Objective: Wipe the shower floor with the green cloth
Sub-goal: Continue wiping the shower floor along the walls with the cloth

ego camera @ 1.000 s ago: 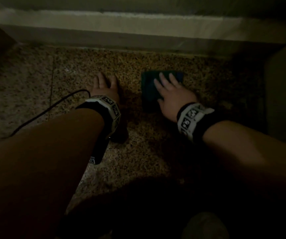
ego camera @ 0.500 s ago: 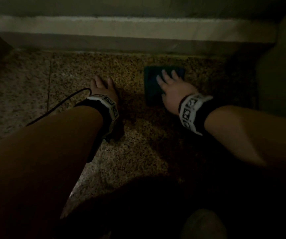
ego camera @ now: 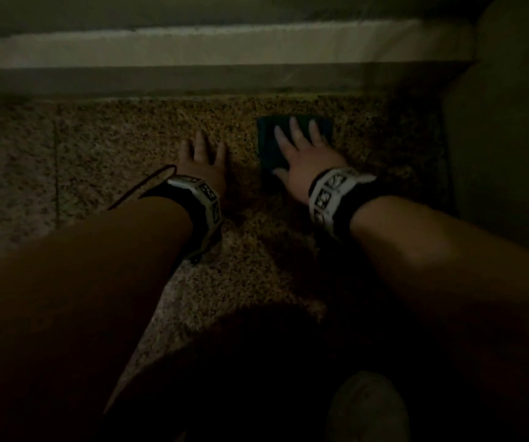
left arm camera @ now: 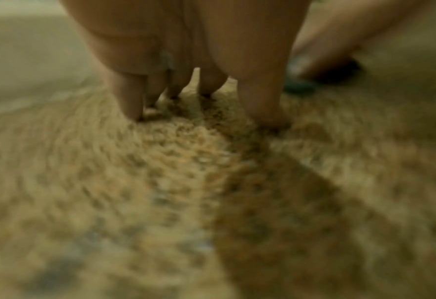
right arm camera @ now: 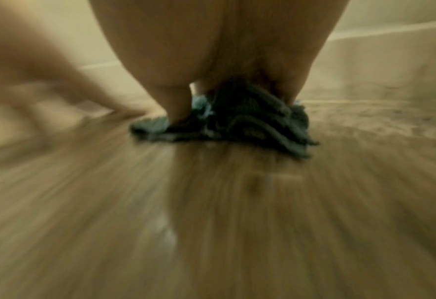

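Right hand (ego camera: 304, 161) flat on cloth (ego camera: 268, 145), fingers straight, pressing it down; cloth lies on floor (ego camera: 129, 148) under palm, near wall edge; left hand (ego camera: 204, 161) flat on floor beside cloth, fingers spread, holding nothing.

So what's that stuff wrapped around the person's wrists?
Each bare forearm, with no sleeve, wears a black wristband carrying a white band printed with square black-and-white markings, like little code tiles: one by the right hand, one by the left hand. A thin black cable loops out from the left wrist. No gloves or rings show in the dim light.
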The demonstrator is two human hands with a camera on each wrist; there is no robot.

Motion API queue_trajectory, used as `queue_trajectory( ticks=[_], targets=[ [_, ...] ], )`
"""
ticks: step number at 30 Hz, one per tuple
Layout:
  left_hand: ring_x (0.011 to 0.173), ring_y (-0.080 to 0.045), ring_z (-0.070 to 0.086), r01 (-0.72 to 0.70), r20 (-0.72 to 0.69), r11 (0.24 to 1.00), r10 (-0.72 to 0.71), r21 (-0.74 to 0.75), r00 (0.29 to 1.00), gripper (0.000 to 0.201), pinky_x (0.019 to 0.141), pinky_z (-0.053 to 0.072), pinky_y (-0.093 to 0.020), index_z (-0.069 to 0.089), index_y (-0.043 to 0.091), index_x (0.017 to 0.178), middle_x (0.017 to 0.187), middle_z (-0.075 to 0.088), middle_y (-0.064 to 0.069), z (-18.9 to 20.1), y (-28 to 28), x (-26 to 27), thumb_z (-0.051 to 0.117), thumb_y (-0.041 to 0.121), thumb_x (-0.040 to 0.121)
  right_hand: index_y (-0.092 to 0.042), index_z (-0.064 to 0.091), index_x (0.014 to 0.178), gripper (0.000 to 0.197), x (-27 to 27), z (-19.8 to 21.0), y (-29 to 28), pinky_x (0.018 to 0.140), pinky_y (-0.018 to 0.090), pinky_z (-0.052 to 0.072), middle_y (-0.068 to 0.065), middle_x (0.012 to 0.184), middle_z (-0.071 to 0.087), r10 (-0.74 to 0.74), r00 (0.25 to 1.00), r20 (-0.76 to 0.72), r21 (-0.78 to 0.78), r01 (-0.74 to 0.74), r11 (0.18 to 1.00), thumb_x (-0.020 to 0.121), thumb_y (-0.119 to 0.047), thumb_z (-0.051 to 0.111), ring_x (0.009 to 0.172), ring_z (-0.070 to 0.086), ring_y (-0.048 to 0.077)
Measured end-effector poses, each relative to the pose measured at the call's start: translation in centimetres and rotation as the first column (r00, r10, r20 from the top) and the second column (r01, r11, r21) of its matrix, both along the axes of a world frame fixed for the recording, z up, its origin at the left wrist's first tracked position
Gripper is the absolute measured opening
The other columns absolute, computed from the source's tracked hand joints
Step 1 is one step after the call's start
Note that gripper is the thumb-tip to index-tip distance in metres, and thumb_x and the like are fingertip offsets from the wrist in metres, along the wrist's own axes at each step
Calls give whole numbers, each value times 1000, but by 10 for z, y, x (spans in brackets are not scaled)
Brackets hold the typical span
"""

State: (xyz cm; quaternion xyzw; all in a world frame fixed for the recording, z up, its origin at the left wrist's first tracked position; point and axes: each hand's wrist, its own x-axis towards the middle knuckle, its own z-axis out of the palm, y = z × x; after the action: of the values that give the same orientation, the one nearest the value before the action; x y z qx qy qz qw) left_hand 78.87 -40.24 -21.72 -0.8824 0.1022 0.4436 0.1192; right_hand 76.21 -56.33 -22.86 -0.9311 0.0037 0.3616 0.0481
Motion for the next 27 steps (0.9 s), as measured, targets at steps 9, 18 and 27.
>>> queue_trajectory(
  ticks=[9, 18, 27],
  targets=[
    [143, -37, -10, 32, -20, 996, -31, 80, 999, 109, 112, 17, -53, -20, 20, 148, 154, -23, -16, 3, -7, 3, 68, 33, 85, -22, -10, 151, 66, 38, 3, -8, 118, 44, 2, 5, 158, -17, -83, 996, -14, 8, 83, 996, 102, -41, 30, 144, -12, 34],
    [144, -39, -6, 56, -7, 991, -55, 123, 998, 112, 112, 22, -52, -18, 17, 148, 154, -20, -17, 2, -11, 4, 70, 36, 83, -21, -10, 151, 60, -60, 7, -31, 117, 38, -2, 6, 157, -19, 91, 994, -62, -81, -95, 992, 103, -35, 23, 145, -13, 31],
    [144, -38, -5, 1, 27, 995, -4, 103, 1000, 103, 112, 22, -49, -18, 13, 148, 154, -18, -20, -1, -18, -2, 61, 40, 88, -15, -12, 151, 60, -29, -1, -31, 117, 39, 2, 9, 157, -20, -21, 1000, -23, -40, 21, 999, 104, -31, 23, 145, -15, 28]
  ],
)
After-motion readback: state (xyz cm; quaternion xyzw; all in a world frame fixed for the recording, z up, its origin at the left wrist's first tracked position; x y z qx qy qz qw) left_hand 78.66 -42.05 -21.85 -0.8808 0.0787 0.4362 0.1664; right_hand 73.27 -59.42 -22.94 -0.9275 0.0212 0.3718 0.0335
